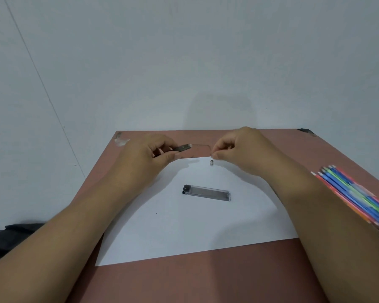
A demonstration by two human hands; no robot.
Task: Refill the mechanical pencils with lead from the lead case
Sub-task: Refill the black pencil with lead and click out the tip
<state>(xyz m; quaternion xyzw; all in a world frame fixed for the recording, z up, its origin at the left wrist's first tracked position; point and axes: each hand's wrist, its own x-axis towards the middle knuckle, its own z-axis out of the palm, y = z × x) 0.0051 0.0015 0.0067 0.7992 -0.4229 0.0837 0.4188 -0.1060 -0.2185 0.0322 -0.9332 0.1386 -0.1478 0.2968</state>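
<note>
Near the far edge of the desk (206, 281), the left hand (140, 162) grips a dark mechanical pencil (182, 148), its end pointing right. The right hand (241, 149) pinches something too small to make out, just above a small cap (211, 162) standing on the white paper (184, 232). The lead case (206, 192) lies on the paper mid-desk. Coloured pencils (354, 193) lie bunched at the right edge.
</note>
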